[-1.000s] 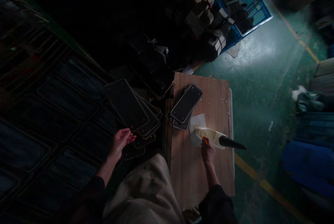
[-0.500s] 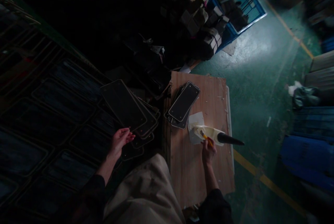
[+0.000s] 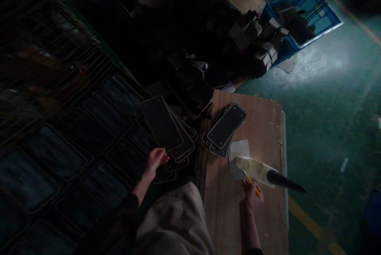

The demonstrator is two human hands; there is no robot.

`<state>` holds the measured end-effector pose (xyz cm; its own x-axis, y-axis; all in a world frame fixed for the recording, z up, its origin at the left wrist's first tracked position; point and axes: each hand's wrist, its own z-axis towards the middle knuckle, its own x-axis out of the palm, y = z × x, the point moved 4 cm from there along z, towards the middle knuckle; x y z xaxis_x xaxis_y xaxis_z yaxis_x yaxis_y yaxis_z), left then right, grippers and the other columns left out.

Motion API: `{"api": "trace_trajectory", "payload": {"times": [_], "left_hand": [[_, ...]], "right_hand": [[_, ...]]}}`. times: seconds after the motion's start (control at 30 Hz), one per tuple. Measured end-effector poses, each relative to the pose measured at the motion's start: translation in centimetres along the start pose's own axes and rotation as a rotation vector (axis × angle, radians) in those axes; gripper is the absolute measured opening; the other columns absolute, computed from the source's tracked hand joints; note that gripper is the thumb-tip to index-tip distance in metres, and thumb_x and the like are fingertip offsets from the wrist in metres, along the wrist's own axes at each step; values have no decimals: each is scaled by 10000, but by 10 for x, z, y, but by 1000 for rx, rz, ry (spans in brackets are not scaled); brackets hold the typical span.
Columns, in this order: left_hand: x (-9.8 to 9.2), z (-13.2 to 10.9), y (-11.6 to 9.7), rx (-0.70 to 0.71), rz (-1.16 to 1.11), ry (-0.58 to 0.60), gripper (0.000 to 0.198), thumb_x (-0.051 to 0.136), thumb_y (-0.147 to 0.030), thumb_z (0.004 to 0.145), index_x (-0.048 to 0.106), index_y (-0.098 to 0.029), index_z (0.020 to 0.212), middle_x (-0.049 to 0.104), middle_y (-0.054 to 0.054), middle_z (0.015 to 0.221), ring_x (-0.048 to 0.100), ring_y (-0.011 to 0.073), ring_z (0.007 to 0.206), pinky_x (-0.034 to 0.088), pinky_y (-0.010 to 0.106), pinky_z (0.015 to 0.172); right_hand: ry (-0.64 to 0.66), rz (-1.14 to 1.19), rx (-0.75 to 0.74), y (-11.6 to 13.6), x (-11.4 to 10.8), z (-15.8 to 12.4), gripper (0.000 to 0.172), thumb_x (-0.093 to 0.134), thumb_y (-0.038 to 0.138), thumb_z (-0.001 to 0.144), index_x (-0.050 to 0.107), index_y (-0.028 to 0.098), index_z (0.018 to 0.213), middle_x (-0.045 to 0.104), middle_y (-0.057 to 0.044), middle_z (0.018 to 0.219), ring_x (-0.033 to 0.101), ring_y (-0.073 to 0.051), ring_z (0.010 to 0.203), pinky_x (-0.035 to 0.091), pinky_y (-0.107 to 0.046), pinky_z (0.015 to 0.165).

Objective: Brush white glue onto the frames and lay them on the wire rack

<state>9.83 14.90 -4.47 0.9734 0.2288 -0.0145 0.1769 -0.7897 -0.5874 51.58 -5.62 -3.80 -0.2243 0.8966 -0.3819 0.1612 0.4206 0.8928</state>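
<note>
Right fingers point(image 3: 245, 185), grasping the yellow brush point(image 3: 248, 178), draw back from the pale container point(image 3: 260, 173) — dip seemingly over — while the left fingers' point(image 3: 163, 156) grip is unclear.

Dim workshop: yellow lines point(image 3: 309, 221) are crossing green floor point(image 3: 315, 128) right of the right hand point(image 3: 252, 197), a blue crate point(image 3: 321, 35) is standing farther ahead, dark panels point(image 3: 53, 148) are lying in rows left of the left hand point(image 3: 157, 159).
</note>
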Motion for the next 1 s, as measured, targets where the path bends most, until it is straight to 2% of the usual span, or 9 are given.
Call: {"api": "trace_trajectory", "payload": {"times": [0.13,0.23,0.33,0.43,0.57,0.67,0.8,0.9,1.0], "left_hand": [[-5,1,0,63,19,-132,245,710,-253,744,503,-160,838,580,-56,568,622,106,471,521,203,455],[-8,1,-3,104,61,-220,313,733,-322,704,500,-174,852,568,-65,581,592,97,440,487,189,405],[-6,3,-4,94,118,-238,342,741,-392,669,519,-173,810,562,-56,602,579,92,432,459,180,381],[-6,9,-1,78,125,-276,361,739,-434,647,519,-178,776,562,-51,613,564,87,420,444,180,371],[-6,20,6,110,66,-281,355,726,-452,635,508,-195,744,550,-62,570,544,93,396,414,182,362],[-8,23,7,161,70,-277,316,718,-430,638,506,-201,687,543,-59,535,547,103,417,390,179,378],[-10,12,-5,269,94,-218,275,691,-407,677,502,-210,642,526,-52,532,539,109,469,400,194,438],[-12,-4,-19,366,114,-80,242,650,-403,745,521,-211,675,522,-52,558,526,99,492,412,197,492],[-19,-11,-18,343,50,60,254,635,-427,766,519,-208,710,522,-56,582,526,91,488,421,196,495]], "right_hand": [[50,39,56,21,-4,-15,389,733,466,672,558,156,828,674,-38,661,683,-232,551,619,-388,540],[222,24,71,54,19,-31,424,755,441,689,628,150,970,713,-61,799,713,-235,687,623,-364,644],[425,-95,-21,98,66,-48,463,711,463,749,633,171,1100,721,-73,918,713,-238,807,604,-336,718],[661,-181,-160,136,128,-68,436,668,478,788,634,179,1103,717,-82,950,704,-241,847,583,-331,749],[1025,-228,-363,165,209,-103,394,654,468,801,621,193,1080,709,-81,991,694,-222,858,562,-283,707],[1187,-284,-543,176,254,-134,341,639,444,820,625,196,1054,710,-62,960,686,-193,814,541,-238,646],[1258,-320,-749,192,288,-168,267,595,401,863,623,204,1041,710,-35,931,668,-148,708,529,-217,635],[1195,-301,-849,205,296,-180,251,586,390,877,623,206,1043,706,-37,932,676,-157,758,532,-222,664],[1127,-319,-929,214,295,-186,271,605,406,865,629,203,1042,698,-48,940,674,-169,802,534,-227,675]]}}
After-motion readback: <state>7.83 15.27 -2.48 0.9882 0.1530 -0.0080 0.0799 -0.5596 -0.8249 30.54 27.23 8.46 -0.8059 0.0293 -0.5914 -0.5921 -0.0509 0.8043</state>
